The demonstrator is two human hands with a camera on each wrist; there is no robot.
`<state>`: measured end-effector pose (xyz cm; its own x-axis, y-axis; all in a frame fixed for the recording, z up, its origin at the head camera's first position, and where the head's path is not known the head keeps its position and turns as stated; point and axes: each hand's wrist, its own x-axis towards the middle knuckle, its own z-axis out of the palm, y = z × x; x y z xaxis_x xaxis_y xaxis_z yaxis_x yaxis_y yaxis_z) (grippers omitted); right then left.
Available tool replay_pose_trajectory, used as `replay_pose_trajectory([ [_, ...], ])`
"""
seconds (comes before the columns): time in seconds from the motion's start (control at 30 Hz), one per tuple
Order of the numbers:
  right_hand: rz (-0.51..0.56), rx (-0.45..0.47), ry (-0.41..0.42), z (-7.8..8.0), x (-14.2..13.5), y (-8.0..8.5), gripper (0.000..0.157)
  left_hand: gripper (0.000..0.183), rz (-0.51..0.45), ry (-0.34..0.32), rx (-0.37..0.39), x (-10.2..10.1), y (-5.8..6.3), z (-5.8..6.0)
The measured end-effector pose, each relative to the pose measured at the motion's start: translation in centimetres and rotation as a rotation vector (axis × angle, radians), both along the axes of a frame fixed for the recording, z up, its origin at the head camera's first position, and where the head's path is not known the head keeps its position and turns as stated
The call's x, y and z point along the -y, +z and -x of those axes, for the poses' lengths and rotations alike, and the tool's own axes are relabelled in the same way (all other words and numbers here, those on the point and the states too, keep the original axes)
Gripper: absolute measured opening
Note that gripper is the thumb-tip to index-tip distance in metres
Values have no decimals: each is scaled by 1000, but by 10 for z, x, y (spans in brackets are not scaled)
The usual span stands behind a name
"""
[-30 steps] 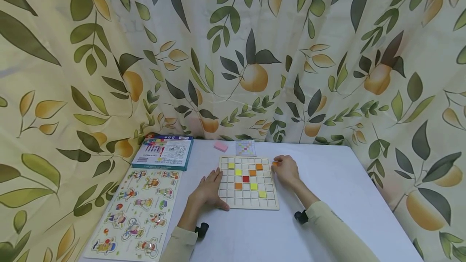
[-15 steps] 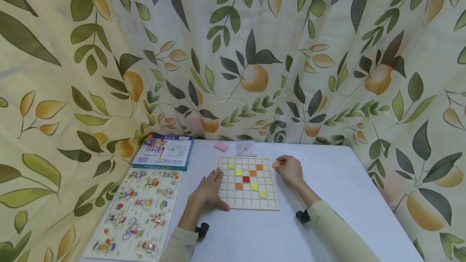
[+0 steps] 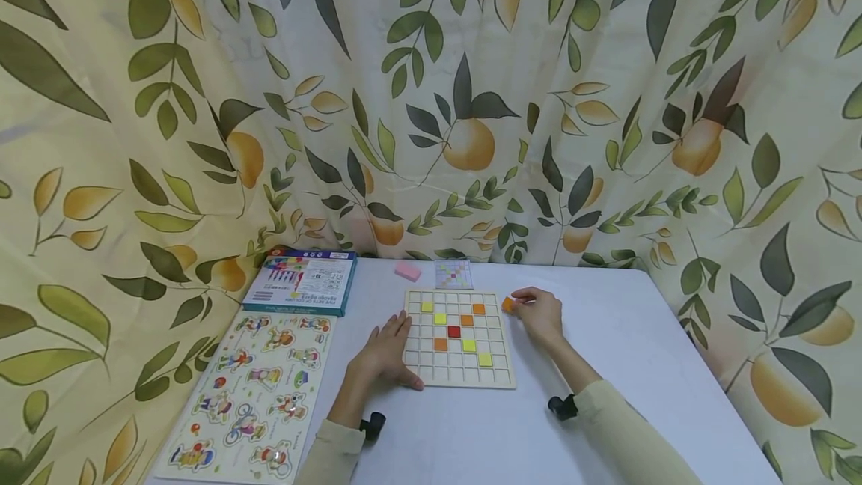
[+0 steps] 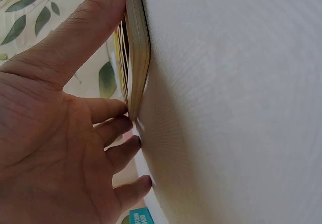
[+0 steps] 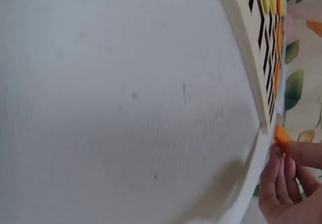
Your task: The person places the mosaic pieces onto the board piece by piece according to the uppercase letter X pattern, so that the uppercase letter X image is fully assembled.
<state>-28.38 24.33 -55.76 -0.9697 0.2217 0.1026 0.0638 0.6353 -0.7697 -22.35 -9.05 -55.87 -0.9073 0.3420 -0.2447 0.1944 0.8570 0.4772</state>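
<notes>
the right hand pinches a small orange tile between thumb and fingers, just off the right edge of the grid board, near its far corner. the board lies to the left of this hand, and the right hand is the nearer one. the left hand lies flat with straight fingers, touching the board's left edge on the tabletop. compared with a second ago, the tile is lifted a little clearer of the hand; the left hand has not moved.

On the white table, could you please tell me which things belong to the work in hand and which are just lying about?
In use:
- grid board, steadied at its left edge by the left hand
- orange tile, pinched in the right hand
- coloured tiles already set in the board

Lying about:
- character puzzle sheet
- blue box
- pink block
- small pattern card
</notes>
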Motion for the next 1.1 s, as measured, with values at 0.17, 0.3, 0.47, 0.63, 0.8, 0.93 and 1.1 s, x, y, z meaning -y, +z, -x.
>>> replay_pose_trajectory([
  [0.17,41,20,35,-4,8,0,16,138,-8,-1,-4,1,-5,3],
  [0.3,59,26,63,-8,16,1,15,137,-12,-2,-10,1,-8,3],
  [0.47,62,28,122,-13,27,2,15,137,-10,-6,-9,2,-6,2],
  [0.63,69,11,181,-20,41,7,15,136,-3,-8,-7,1,1,0],
  [0.8,64,10,257,-26,53,12,15,134,-13,-5,-5,0,5,-2],
  [0.93,75,19,316,-31,62,11,14,133,-33,-6,-6,1,5,-2],
  [1.1,85,34,370,-35,74,7,13,134,-9,-9,-2,1,5,-2],
])
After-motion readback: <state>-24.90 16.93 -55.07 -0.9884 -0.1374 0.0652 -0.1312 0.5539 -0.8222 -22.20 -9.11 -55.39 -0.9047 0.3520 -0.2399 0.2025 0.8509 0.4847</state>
